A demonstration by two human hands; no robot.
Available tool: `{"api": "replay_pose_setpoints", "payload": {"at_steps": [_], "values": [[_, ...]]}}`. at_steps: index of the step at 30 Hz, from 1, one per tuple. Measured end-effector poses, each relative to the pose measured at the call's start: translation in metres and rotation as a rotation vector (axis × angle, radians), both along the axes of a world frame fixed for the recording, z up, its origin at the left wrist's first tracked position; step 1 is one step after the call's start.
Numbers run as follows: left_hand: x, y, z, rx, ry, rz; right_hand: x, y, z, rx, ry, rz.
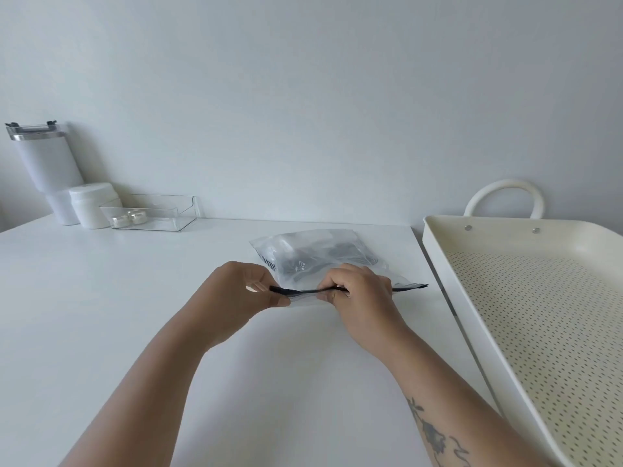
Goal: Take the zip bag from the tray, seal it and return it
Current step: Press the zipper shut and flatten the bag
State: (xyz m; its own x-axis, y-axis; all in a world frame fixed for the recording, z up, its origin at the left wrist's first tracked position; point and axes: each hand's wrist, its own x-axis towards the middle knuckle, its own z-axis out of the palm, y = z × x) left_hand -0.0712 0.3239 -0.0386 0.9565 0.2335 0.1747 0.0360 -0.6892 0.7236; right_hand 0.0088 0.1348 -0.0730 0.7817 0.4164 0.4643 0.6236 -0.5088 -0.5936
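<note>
A clear zip bag [313, 252] with dark contents lies on the white table, its black zip strip facing me. My left hand [236, 291] pinches the strip's left end between thumb and fingers. My right hand [360, 291] pinches the strip near its middle, and the right end of the strip sticks out past it. The cream perforated tray [441, 264] stands to the right of the bag and holds nothing that I can see.
At the back left stand a white tumbler [47, 170], a white jar [92, 203] and a clear plastic box [158, 210] with two small round items. A wall runs close behind the table. The tray has a looped handle [505, 190] at its far end.
</note>
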Motion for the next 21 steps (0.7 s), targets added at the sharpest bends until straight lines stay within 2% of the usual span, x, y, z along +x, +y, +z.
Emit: {"api": "replay_pose_setpoints", "payload": {"at_steps": [5, 8, 11, 14, 16, 21], "values": [[-0.003, 0.003, 0.006, -0.251, -0.014, -0.075, -0.007, 0.003, 0.005, 0.002, 0.081, 0.146], [0.0, 0.016, 0.003, -0.25, -0.111, 0.038, -0.016, 0.009, 0.005, -0.058, 0.219, 0.261], [0.008, 0.024, -0.008, -0.047, -0.123, 0.136, -0.022, 0.013, 0.006, -0.128, 0.326, 0.328], [0.015, 0.024, -0.024, 0.274, 0.009, 0.169, -0.021, 0.009, 0.007, -0.223, 0.243, 0.333], [0.018, 0.022, -0.028, 0.343, 0.065, 0.211, -0.017, 0.003, 0.007, -0.286, 0.17, 0.272], [0.02, 0.015, -0.028, 0.472, 0.048, 0.325, -0.007, -0.012, 0.007, -0.395, 0.116, 0.016]]}}
